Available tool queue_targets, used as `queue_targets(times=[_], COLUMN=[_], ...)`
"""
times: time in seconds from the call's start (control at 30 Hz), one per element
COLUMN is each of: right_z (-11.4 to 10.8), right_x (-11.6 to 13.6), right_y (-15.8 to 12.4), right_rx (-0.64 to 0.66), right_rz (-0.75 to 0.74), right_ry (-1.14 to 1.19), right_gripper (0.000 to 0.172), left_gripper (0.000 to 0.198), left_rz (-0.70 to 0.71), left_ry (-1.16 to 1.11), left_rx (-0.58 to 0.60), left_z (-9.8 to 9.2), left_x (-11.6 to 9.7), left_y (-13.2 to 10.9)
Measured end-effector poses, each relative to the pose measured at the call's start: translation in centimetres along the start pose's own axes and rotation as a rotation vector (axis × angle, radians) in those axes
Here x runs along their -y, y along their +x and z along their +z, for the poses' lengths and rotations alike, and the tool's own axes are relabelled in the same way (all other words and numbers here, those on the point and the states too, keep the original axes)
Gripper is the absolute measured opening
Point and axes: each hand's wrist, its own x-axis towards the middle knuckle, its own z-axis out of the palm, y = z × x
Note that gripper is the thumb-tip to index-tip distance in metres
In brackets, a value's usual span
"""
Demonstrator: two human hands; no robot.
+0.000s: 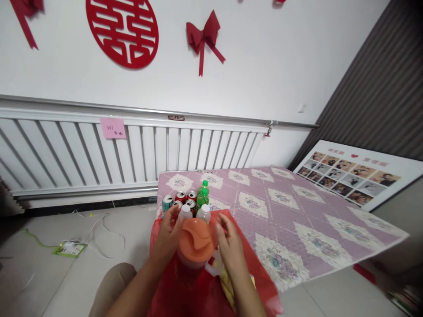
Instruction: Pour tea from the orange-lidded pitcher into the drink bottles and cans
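Between my hands stands a clear plastic jug with an orange lid point(195, 240), on a red plastic sheet point(256, 268). My left hand point(168, 235) is to its left, fingers apart and bent, close to a white-capped bottle point(186, 212); whether it touches that bottle I cannot tell. To the jug's right, my right hand point(229, 241) is open with bent fingers, holding nothing. A second white-capped bottle point(204, 213) stands behind the lid. Several drink cans, one a teal can point(167, 203), and two green bottles point(202, 198) are grouped farther back. A yellow cloth point(227, 286) lies partly under my right forearm.
A purple floral cover point(264, 193) spreads over the surface to the right. Behind it runs a white radiator point(142, 154) along the wall. A framed photo board point(350, 171) leans at the far right. Cords and a green packet point(69, 248) lie on the left floor.
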Motion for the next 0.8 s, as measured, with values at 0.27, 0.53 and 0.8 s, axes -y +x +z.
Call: queue_targets(times=[0.27, 0.53, 0.8], right_z=[0.5, 0.8, 1.2], right_x=[1.6, 2.6, 2.3], right_y=[2.7, 3.8, 4.4], right_rx=[-0.029, -0.037, -0.040], right_rz=[0.026, 0.018, 0.029], right_ry=[0.106, 0.036, -0.031], right_gripper=[0.048, 0.061, 0.064], left_gripper=[0.035, 0.044, 0.049], left_rz=[0.005, -0.086, -0.104], left_ry=[-0.071, -0.063, -0.060], left_rx=[-0.032, 0.068, 0.115], left_z=[2.1, 4.4, 5.5], left_x=[-3.2, -3.6, -3.2], left_y=[2.8, 3.3, 3.6])
